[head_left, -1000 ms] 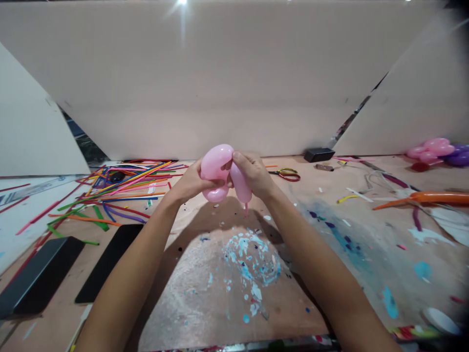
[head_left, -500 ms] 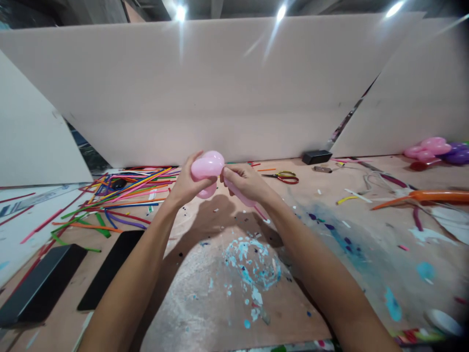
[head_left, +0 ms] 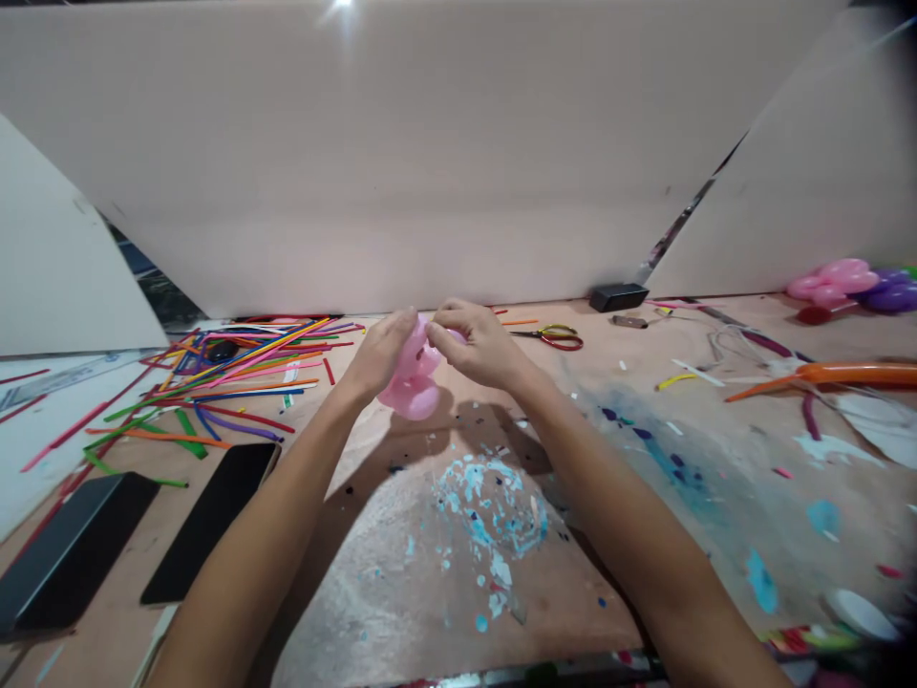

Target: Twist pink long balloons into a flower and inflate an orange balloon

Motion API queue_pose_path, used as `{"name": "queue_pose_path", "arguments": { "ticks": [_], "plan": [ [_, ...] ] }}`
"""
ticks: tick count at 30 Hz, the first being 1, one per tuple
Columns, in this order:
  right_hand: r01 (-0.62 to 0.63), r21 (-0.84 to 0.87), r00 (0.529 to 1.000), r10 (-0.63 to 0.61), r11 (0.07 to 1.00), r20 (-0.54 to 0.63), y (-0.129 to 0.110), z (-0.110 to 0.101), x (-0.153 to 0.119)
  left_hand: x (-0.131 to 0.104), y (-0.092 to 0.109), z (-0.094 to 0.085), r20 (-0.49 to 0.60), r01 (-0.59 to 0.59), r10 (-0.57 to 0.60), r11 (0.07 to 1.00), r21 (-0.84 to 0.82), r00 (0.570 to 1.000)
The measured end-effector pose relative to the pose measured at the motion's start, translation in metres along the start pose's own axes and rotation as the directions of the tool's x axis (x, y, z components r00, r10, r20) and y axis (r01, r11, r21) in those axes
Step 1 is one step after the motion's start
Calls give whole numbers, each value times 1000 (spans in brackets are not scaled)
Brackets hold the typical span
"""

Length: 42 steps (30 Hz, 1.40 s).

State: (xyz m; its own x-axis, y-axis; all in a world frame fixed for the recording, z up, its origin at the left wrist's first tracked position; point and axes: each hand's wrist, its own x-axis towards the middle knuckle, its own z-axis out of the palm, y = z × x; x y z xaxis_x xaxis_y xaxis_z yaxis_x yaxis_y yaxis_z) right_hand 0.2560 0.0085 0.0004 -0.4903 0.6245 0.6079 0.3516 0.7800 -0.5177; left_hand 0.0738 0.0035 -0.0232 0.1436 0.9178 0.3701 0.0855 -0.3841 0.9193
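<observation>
A pink twisted balloon (head_left: 414, 394) with several rounded bubbles hangs between my hands, above the table (head_left: 373, 592). My left hand (head_left: 383, 352) is closed on its left side, the fingers mostly hidden behind the palm and the balloon. From the right, my right hand (head_left: 477, 344) grips the upper part with thumb and fingers bent round it. The two hands are close together, with the balloon's lower bubbles showing below them.
Uninflated balloons (head_left: 244, 382) lie at the left, near a black phone (head_left: 215, 521) and a dark box (head_left: 78, 549). Scissors (head_left: 559, 336), a black block (head_left: 617, 296), an orange balloon (head_left: 860, 375) and pink balloons (head_left: 835, 279) are at the right. A white board (head_left: 458, 162) stands behind.
The view has tipped down slightly. The pink balloon has turned, its bubbles now lower between my hands. My right hand has risen over its top, and the tail below that hand no longer shows.
</observation>
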Motion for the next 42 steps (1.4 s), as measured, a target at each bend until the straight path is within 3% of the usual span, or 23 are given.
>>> {"name": "queue_pose_path", "arguments": {
  "ticks": [4, 9, 16, 21, 25, 29, 33, 39, 42],
  "plan": [
    [-31, -15, 997, 32, 999, 74, -6, 6, 0, 0, 3, 1, -115, 51, -76, 978, -203, 991],
    [-272, 126, 938, 234, 954, 254, -9, 5, -1, 0, 7, -4, -219, -91, 68, 991, -95, 973],
    [-371, 213, 888, 279, 904, 366, -13, -6, -2, -3, 12, -2, -245, -184, 184, 983, 23, 952],
    [-433, 275, 847, 283, 859, 450, -11, -13, -2, -7, 19, -8, -61, -52, 53, 998, 19, 997],
    [-454, 221, 817, 304, 863, 491, -5, -8, -2, -6, 20, -10, -147, -79, 92, 993, 93, 985],
    [-457, 268, 837, 308, 848, 452, 6, 7, -1, -3, 18, -14, -203, -70, 99, 987, 143, 974],
    [-588, 350, 781, 398, 729, 482, 18, 17, -3, -2, 16, -20, -177, -109, 148, 971, 211, 973],
    [-712, 398, 669, 389, 578, 633, 21, 20, -6, -2, 15, -23, -150, -176, 203, 969, 175, 968],
    [-734, 448, 665, 408, 511, 626, 16, 22, -8, -2, 15, -24, -159, -190, 212, 971, 142, 964]
  ]
}}
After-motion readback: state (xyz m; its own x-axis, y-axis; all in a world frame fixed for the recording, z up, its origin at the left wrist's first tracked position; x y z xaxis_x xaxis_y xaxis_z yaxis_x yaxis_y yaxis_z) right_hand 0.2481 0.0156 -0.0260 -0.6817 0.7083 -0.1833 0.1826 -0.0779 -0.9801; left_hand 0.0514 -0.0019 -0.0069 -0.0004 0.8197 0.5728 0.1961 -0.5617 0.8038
